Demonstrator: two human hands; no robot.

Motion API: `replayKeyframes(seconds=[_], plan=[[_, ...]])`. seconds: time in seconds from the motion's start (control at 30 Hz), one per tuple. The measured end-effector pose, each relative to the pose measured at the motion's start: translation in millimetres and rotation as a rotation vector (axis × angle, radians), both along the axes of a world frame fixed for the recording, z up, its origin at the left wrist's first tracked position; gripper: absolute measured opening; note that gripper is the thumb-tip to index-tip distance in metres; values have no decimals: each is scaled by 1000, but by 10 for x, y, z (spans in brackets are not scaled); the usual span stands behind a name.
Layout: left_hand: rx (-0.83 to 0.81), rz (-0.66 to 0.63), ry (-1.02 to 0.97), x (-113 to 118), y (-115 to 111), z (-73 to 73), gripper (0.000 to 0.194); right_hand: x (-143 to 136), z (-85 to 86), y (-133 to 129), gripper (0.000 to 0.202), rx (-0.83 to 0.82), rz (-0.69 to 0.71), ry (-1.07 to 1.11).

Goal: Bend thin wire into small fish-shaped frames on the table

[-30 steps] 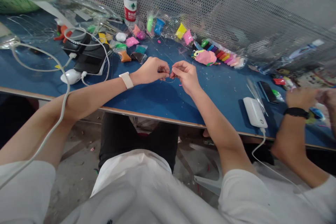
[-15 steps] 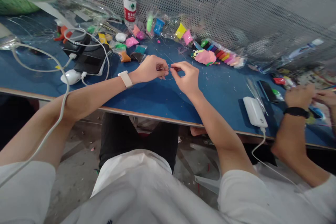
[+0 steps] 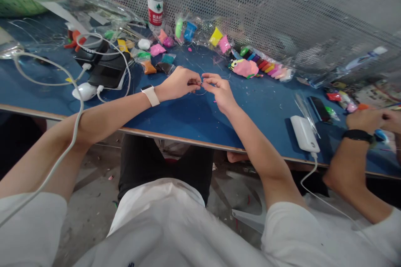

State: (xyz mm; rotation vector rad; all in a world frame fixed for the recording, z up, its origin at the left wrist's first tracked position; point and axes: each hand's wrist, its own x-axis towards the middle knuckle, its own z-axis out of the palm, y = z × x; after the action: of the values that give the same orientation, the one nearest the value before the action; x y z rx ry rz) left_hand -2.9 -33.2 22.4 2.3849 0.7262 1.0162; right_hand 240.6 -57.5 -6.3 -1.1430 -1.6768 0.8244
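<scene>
A thin thread [image 3: 201, 84] is running between a person's two hands, over the middle of a blue table [image 3: 188, 123], well back from its front edge. The left hand [image 3: 180, 84] is pinching it, thumb and fingers pressed together; the right hand [image 3: 223, 93] is reaching to it with fingers slightly spread, and whether they are gripping cannot be told. A pink figure [image 3: 244, 68] is lying toward the back edge, right of the hands. A white device [image 3: 303, 132] is resting near the front edge, farther right.
</scene>
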Motion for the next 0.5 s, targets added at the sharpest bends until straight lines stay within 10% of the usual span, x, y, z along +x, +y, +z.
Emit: replayKeyframes(seconds=[0.13,0.3,0.5], plan=[[-36,-30,-28,3,0,-21,7,-5,31,-18,32,-96,59,80],[-311,-118,-125,12,40,-72,8,5,207,-181,19,409,14,-203],[-445,-184,-177,19,84,-98,17,79,224,-210,9,593,-21,-436]])
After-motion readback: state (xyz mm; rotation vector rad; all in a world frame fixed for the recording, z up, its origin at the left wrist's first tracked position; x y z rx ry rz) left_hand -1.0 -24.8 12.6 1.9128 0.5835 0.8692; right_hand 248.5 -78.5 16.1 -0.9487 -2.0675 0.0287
